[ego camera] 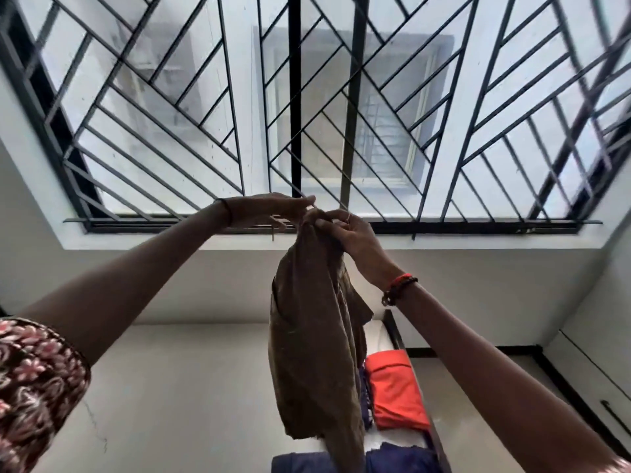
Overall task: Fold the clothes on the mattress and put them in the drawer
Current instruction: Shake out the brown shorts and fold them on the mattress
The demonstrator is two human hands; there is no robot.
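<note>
Top half of my feed is a big window w/ a black metal grille (136, 220), bars running diag. in chevron-like sets. Two thick dark uprights (295, 97) split it near centre. Thru the glass I see a grey bldg (386, 138) opposite, blurry, w/ what looks like its own window. White sill (170, 241) runs under the frame. Below that, plain white wall (205, 288), thin crack (97, 428) lower left. At right, black skirting (461, 352) along a pale glossy floor (471, 380).

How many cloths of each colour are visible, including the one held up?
Brown cloth: 1
Orange cloth: 1
Dark blue cloth: 1, partly hidden
Total: 3
</note>
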